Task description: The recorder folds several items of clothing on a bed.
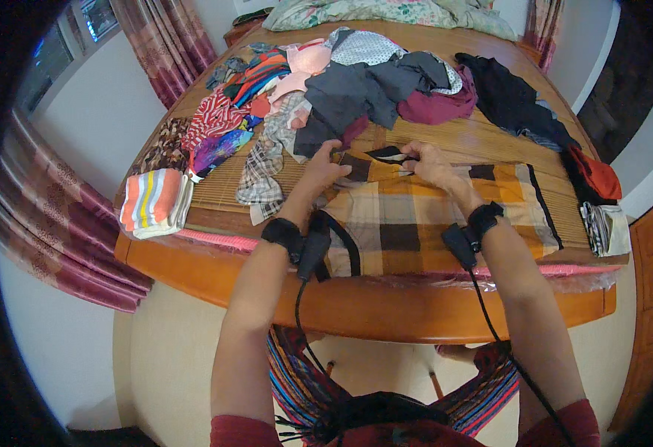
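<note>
A plaid garment [410, 215] in orange, brown and cream with black trim lies spread sideways on a bamboo mat, close to the bed's near edge. My left hand [325, 167] pinches its far edge at the left, beside a dark grey cloth. Farther right along that edge, my right hand [431, 166] grips the fabric between thumb and fingers, next to a black-trimmed opening [385, 153]. Between the hands the cloth is slightly raised. My fingers hide part of the gripped edge. Both wrists wear black straps with cabled devices.
Beyond my hands lies a heap of loose clothes [354, 89]. Folded striped cloths [153, 201] are stacked at the left corner. At right are black clothing [511, 95], a folded red-and-black item [594, 176] and folded cloths [605, 229]. The wooden bed edge [382, 313] is nearest me.
</note>
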Demonstrator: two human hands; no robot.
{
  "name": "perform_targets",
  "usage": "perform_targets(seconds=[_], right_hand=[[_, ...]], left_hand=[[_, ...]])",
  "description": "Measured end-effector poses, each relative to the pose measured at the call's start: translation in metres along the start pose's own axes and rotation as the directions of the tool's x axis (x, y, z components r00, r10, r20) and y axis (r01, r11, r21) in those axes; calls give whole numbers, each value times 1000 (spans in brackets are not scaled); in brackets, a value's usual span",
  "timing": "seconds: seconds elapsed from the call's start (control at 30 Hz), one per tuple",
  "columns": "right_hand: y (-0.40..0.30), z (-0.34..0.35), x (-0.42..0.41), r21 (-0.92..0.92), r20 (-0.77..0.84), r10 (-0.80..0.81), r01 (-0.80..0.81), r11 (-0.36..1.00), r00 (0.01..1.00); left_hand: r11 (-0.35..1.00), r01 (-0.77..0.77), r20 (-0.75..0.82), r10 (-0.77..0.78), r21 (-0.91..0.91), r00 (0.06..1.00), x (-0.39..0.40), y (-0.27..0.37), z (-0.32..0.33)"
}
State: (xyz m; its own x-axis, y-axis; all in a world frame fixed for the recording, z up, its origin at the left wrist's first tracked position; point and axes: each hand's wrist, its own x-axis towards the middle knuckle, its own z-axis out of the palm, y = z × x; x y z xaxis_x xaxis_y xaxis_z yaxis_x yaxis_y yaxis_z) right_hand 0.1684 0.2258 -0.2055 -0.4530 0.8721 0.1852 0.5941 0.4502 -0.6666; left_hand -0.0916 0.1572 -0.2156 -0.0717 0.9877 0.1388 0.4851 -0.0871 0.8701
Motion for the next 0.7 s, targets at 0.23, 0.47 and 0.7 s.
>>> perform_targets(seconds=[0.23,0.47,0.7], right_hand=[[-7,5,10,-33,-230,24,-33,999,973],[8,-1,19,64,-338,85,-67,996,937],[9,-1,14,116,-275,195,-169,979,941]], left_hand=[[993,-27,140,11,115,990,12,-2,6],[928,19,104,-62,373,993,10,28,12],[753,-192,-285,454,629,844,-17,44,8]])
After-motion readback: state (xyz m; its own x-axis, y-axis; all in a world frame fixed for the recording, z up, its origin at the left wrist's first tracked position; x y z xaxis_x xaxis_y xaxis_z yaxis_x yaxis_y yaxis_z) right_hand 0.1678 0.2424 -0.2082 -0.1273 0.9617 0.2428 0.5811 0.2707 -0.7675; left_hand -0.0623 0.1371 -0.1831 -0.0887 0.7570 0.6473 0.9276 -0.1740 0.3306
